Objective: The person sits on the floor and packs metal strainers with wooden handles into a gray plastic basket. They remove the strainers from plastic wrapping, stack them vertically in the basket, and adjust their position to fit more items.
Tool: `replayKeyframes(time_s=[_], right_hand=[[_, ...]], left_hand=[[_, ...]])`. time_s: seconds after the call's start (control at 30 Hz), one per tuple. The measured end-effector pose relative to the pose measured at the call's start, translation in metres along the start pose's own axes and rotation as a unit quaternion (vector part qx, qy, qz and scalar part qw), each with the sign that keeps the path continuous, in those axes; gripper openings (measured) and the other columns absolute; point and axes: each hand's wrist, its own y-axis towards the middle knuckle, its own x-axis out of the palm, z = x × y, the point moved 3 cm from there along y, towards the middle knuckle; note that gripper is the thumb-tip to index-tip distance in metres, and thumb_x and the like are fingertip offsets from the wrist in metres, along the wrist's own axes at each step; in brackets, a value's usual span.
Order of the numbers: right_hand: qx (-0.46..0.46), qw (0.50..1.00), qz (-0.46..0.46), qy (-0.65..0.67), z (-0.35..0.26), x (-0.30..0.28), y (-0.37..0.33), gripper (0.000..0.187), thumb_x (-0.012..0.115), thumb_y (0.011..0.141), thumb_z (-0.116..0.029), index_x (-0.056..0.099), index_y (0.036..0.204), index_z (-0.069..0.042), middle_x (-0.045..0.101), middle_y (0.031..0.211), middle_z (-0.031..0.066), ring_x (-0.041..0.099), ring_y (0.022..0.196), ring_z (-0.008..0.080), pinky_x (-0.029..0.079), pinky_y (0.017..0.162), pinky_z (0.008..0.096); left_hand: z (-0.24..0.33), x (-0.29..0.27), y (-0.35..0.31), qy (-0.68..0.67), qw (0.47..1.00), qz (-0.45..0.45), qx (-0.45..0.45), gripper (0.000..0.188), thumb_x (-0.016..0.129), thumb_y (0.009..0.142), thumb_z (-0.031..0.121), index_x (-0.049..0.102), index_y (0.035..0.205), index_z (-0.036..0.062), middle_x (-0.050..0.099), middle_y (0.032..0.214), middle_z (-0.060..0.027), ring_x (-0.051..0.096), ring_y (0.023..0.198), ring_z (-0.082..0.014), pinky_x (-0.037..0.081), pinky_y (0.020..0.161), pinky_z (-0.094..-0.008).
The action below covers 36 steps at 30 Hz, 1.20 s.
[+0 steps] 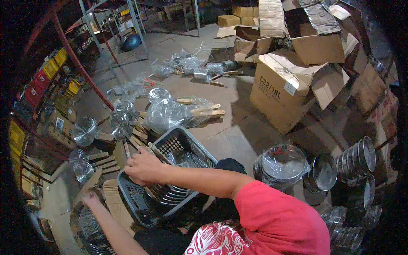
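Observation:
My right hand (142, 166) reaches across a grey plastic basket (127, 199), palm down, its fingers curled by the basket's far left rim. What lies under those fingers is hidden. Nested round metal pans (176, 195) with wooden handles lie in the basket below my right forearm, next to clear plastic wrap. Off to the left, my left hand (90, 199) is smeared by motion. It is over the upper edge of a round bundle of metalware (91, 223), and its fingers do not show clearly.
Wooden-handled metal pans (85, 131) and plastic-wrapped bundles (178, 112) lie on the floor beyond the basket. Torn cardboard boxes (278, 91) pile up at the far right. Stacked metal bowls (323, 172) stand at my right. Racks with yellow and red bins (40, 83) line the left.

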Motion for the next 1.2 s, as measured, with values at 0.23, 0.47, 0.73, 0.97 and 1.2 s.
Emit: replayKeyframes(time_s=[0.23, 0.47, 0.73, 0.97, 1.2], right_hand=[[0.01, 1.0, -0.025, 0.004, -0.004, 0.006, 0.001, 0.022, 0.063, 0.081, -0.027, 0.066, 0.098, -0.014, 0.066, 0.09, 0.0051, 0.064, 0.092, 0.0268, 0.043, 0.087, 0.0516], [-0.004, 0.994, 0.09, 0.069, 0.006, -0.018, -0.011, 0.035, 0.062, 0.083, -0.029, 0.065, 0.113, -0.013, 0.067, 0.107, 0.0103, 0.062, 0.111, 0.0289, 0.044, 0.095, 0.0516], [0.232, 0.892, 0.031, 0.386, 0.019, -0.002, -0.038, 0.036, 0.069, 0.083, -0.03, 0.065, 0.115, -0.012, 0.064, 0.12, 0.0098, 0.059, 0.117, 0.0292, 0.044, 0.102, 0.045], [0.054, 0.996, -0.059, -0.031, 0.042, -0.027, 0.002, 0.024, 0.073, 0.071, -0.023, 0.062, 0.092, -0.016, 0.067, 0.093, 0.0031, 0.066, 0.092, 0.0282, 0.047, 0.078, 0.048], [0.114, 0.992, -0.038, -0.045, 0.09, -0.044, 0.018, 0.024, 0.066, 0.085, -0.033, 0.066, 0.092, -0.01, 0.069, 0.086, 0.012, 0.066, 0.083, 0.035, 0.049, 0.076, 0.0494]], left_hand=[[-0.015, 0.321, -0.503, 0.128, 0.574, -0.805, -0.074, 0.076, 0.035, 0.098, 0.067, 0.036, 0.15, 0.0112, 0.06, 0.128, -0.0175, 0.065, 0.097, -0.0303, 0.051, 0.083, -0.0409], [-0.041, 0.275, -0.599, 0.291, 0.568, -0.768, -0.047, 0.063, 0.049, 0.101, 0.05, 0.045, 0.14, 0.0016, 0.062, 0.125, -0.0154, 0.067, 0.091, -0.0199, 0.052, 0.074, -0.0313], [-0.037, 0.163, -0.482, 0.329, 0.622, -0.71, -0.022, 0.061, 0.056, 0.1, 0.037, 0.041, 0.146, -0.0006, 0.063, 0.124, -0.0152, 0.066, 0.094, -0.0186, 0.052, 0.078, -0.0282], [-0.015, 0.114, -0.349, 0.355, 0.761, -0.537, 0.078, 0.051, 0.055, 0.101, 0.031, 0.047, 0.143, 0.0032, 0.065, 0.12, -0.0115, 0.065, 0.098, -0.0172, 0.053, 0.082, -0.0313], [-0.104, 0.046, -0.205, 0.588, 0.678, -0.418, 0.143, 0.058, 0.064, 0.095, 0.038, 0.053, 0.134, -0.0035, 0.065, 0.123, -0.0212, 0.064, 0.109, -0.0302, 0.048, 0.097, -0.0396]])
